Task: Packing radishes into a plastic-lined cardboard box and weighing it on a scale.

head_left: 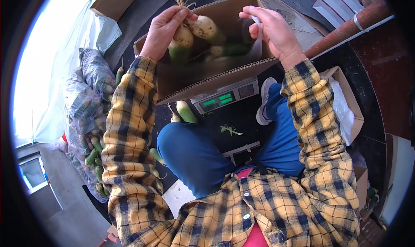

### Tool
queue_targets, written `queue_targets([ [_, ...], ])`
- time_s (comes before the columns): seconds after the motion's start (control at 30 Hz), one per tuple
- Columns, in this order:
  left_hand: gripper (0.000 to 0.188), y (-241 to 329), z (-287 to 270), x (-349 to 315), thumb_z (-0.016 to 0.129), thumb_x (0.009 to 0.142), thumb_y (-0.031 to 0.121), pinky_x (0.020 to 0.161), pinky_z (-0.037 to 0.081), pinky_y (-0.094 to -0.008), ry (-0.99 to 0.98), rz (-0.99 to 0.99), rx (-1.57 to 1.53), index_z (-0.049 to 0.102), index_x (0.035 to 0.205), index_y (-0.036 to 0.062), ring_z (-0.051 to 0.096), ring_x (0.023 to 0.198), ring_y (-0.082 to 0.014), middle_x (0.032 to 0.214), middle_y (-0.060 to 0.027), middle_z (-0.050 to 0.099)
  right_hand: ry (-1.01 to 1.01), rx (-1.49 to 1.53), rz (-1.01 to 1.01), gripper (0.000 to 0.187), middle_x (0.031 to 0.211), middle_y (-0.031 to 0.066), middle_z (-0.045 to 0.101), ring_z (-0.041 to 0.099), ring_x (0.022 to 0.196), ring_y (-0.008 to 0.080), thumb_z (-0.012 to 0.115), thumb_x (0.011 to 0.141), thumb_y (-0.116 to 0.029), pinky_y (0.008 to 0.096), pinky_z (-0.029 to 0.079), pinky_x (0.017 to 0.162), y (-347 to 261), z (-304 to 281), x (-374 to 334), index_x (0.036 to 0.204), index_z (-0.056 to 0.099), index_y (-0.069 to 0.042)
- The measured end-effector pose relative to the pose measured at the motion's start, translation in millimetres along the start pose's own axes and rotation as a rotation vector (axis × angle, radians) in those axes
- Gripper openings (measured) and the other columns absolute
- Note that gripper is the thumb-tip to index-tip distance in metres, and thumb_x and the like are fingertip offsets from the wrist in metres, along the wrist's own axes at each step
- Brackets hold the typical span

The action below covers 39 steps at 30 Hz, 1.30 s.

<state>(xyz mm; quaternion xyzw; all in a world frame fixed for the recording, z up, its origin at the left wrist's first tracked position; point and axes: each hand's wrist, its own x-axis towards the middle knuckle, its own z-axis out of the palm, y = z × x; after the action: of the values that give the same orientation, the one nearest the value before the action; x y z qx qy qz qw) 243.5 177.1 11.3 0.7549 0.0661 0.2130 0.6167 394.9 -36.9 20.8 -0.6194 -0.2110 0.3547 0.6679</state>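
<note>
My left hand is closed round the thin root ends of two green-and-white radishes, which hang over an open cardboard box. Their skins carry dark soil specks. My right hand, above the box's right side, pinches the edge of a clear plastic bag that hangs down into the box. Another radish shows blurred inside. Beneath the box sits a scale with a lit green display; its platform is hidden.
Bags of radishes stand at the left. Loose radishes lie by my knee, near a leaf sprig on the dark floor. A box with white plastic is at the right, below a rusty pipe. Another box stands far left.
</note>
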Motion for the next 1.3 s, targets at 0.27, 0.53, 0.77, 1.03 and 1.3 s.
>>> queue_targets([
  [0.27,0.018,-36,-30,-23,0.053,0.09,0.016,0.08,0.045,-0.0264,-0.223,-0.203,0.394,0.061,0.094,0.0,0.06,0.084,-0.0134,0.087,-0.0051,0.066,-0.052,-0.035,-0.008,0.033,0.101,0.0045,0.063,0.054,0.065,0.0039,0.054,0.09,-0.029,0.018,0.046,0.058,-1,6,-8,0.111,0.059,-0.005],
  [0.53,0.033,-65,36,12,0.062,0.079,0.022,0.082,0.048,-0.0397,-0.705,-0.342,1.296,0.058,0.108,0.0054,0.059,0.095,-0.0326,0.097,-0.0162,0.063,-0.094,-0.018,-0.022,0.034,0.106,0.0059,0.062,0.053,0.065,0.0038,0.05,0.093,-0.027,0.0181,0.046,0.058,1,6,-4,0.115,0.056,-0.003],
  [0.77,0.043,23,0,8,0.059,0.084,0.028,0.086,0.044,-0.041,-0.347,-0.046,1.275,0.05,0.117,0.0013,0.055,0.101,-0.0356,0.106,-0.0191,0.059,-0.103,-0.066,-0.067,0.037,0.107,0.007,0.062,0.054,0.066,0.0046,0.051,0.093,-0.028,0.0181,0.047,0.06,1,7,-5,0.12,0.054,-0.003],
  [1.03,0.032,31,-22,-10,0.056,0.087,0.029,0.062,0.049,-0.0358,-0.483,-0.345,1.155,0.06,0.087,-0.0023,0.063,0.067,-0.0254,0.078,-0.0153,0.062,-0.149,-0.129,-0.072,0.038,0.109,0.0065,0.062,0.054,0.066,0.0041,0.052,0.092,-0.028,0.0161,0.047,0.059,-1,19,-6,0.121,0.053,-0.003],
  [1.3,0.032,-85,27,20,0.053,0.09,0.032,0.049,0.049,-0.0278,-0.33,-0.664,0.651,0.059,0.095,0.0008,0.061,0.054,-0.0156,0.072,-0.0068,0.061,-0.115,-0.086,-0.021,0.035,0.107,0.0073,0.062,0.053,0.063,0.0034,0.052,0.092,-0.023,0.0154,0.046,0.056,-6,20,-7,0.118,0.054,-0.001],
])
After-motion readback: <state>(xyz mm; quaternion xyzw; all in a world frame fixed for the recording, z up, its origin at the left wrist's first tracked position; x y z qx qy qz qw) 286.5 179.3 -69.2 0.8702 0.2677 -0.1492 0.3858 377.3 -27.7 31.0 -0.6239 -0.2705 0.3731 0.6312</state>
